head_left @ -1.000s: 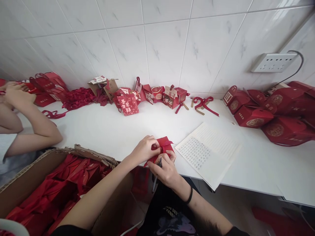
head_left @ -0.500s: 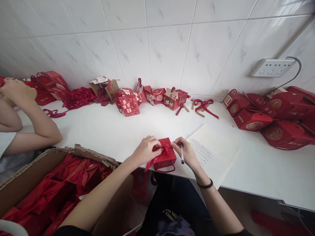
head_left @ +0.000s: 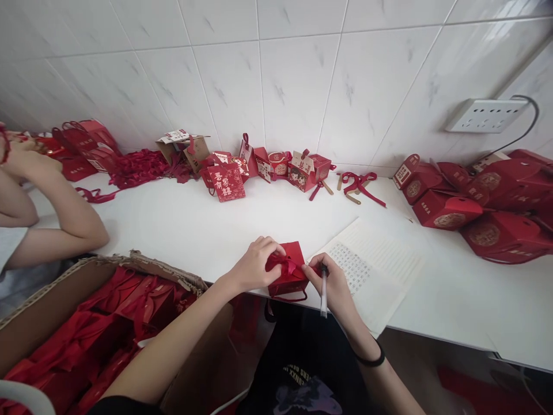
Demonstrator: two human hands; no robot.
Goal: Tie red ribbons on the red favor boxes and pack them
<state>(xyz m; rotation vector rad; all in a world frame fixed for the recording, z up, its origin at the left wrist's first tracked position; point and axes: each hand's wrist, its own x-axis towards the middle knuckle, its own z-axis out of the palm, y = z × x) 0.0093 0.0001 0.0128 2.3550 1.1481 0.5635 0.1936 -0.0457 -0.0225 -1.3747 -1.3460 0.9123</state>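
A red gift box (head_left: 296, 251) with a corded handle sits at the table's front edge before me. Across its top lies a red ribbon bow (head_left: 288, 267). My left hand (head_left: 258, 264) is at the box's left side, thumb and fingers closed on the ribbon. On the right, my right hand (head_left: 330, 280) pinches the ribbon between thumb and forefinger, close to the bow. A capped pen (head_left: 324, 291) is tucked in the same hand and points downward. The knot itself is partly covered by my fingers.
A handwritten sheet (head_left: 380, 271) lies right of the box. Red boxes (head_left: 447, 210) are piled at the right; small decorated boxes (head_left: 227, 181) and ribbons (head_left: 140, 167) line the wall. A carton (head_left: 133, 262) of wrapped boxes stands lower left, below another person's arm (head_left: 73, 213).
My right hand has shifted slightly right and down, and the pen has turned more upright. The ribbon loop now lies nearer my left fingers. The other person's hand has moved slightly.
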